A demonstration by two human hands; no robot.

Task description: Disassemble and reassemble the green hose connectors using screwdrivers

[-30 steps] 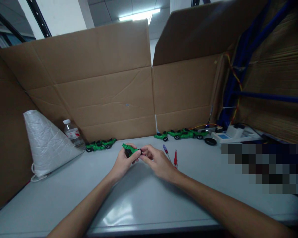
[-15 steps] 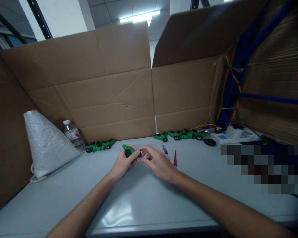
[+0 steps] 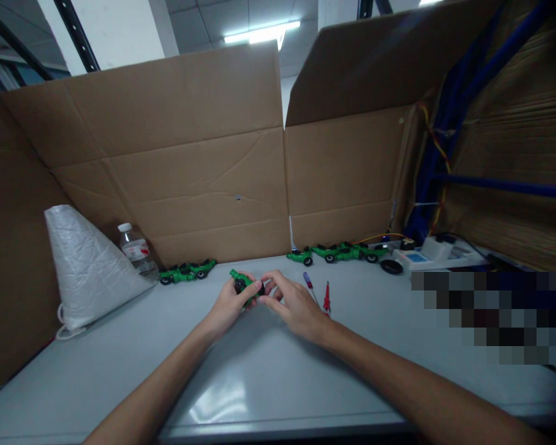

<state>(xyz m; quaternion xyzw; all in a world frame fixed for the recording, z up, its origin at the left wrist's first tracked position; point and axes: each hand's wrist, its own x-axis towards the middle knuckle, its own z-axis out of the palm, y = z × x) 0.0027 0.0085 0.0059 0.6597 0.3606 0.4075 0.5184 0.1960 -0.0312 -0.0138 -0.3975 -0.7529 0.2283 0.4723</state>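
A small green toy car (image 3: 241,283) with black wheels is held just above the grey table (image 3: 241,371), near its middle. My left hand (image 3: 228,305) is closed around the car's body from the left. My right hand (image 3: 293,304) meets it from the right, its fingertips pinched at the car's right end on a black wheel. What exactly the right fingers press is too small to tell.
More green toy cars lie along the cardboard wall: one (image 3: 188,271) at the left, a row (image 3: 338,252) at the right. Two screwdrivers (image 3: 319,290) lie right of my hands. A loose black wheel (image 3: 391,266), a white sack (image 3: 86,272) and a water bottle (image 3: 137,250) stand about.
Both hands have stayed in place. The car has tipped slightly and my right fingers have closed in tighter on its right end.
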